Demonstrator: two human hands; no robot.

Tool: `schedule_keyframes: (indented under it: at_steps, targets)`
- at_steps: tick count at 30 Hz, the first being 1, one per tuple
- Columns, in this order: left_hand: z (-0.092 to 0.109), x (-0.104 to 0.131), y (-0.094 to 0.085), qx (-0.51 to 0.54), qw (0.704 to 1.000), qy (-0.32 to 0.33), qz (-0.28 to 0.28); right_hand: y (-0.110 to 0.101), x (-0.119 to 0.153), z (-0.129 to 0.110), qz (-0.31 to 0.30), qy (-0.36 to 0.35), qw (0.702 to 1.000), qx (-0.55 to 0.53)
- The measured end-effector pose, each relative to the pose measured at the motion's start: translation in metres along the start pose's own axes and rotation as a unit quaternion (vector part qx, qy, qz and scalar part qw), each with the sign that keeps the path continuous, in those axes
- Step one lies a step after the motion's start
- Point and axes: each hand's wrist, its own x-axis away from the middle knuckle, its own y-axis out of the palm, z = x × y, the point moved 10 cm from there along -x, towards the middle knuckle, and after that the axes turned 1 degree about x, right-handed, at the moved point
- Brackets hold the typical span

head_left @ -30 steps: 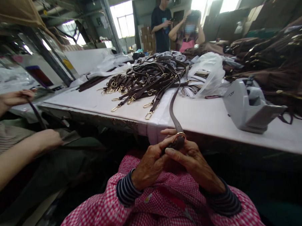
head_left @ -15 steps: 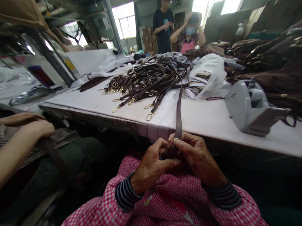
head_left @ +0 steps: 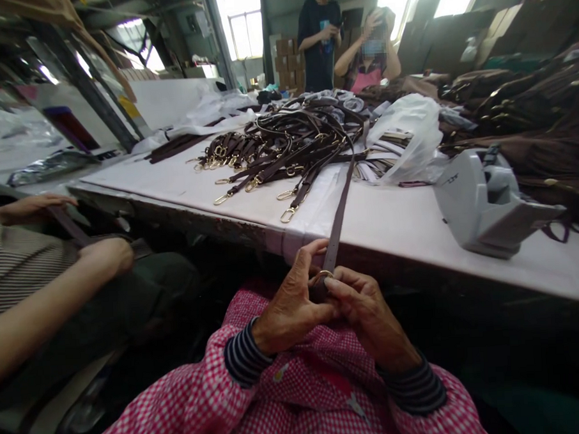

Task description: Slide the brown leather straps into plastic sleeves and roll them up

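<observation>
A dark brown strap with small punched holes runs from the heap on the table down to my hands. At its near end is a gold-coloured metal buckle, partly covered by my fingers. My left hand grips the strap's folded end from the left, with its index finger stretched along the strap. My right hand pinches the strap at the buckle between thumb and fingers. Both hands are above my lap, just off the table's front edge. The strap's lower end is hidden behind the fingers.
Brown straps with gold clasps lie heaped on the white table. A grey tape dispenser and a plastic bag are to the right. At left, a co-worker's hand handles another strap. Two people are behind the table.
My hands have shifted slightly left with the strap, which now looks straighter and tauter. My left index finger has stretched out. The co-worker's hands at left have moved apart, showing their strap.
</observation>
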Motion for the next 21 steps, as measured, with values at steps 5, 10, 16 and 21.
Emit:
schedule_keyframes:
  at_steps: [5, 10, 16, 21]
  targets:
    - [0.004, 0.004, -0.004, 0.0, 0.997, -0.002, -0.08, -0.01, 0.001, -0.001, 0.038, -0.02, 0.998, -0.052]
    - [-0.03, 0.021, -0.002, 0.019, 0.975, -0.098, -0.197, -0.024, 0.003, -0.023, 0.064, -0.059, 0.996, -0.034]
    - [-0.047, 0.038, -0.002, 0.124, 0.966, -0.158, -0.161, -0.016, -0.006, -0.014, -0.004, -0.011, 0.998, -0.062]
    - [-0.041, 0.037, -0.011, 0.149, 0.969, -0.15, -0.126, -0.008, -0.017, -0.011, -0.031, 0.001, 0.995, -0.094]
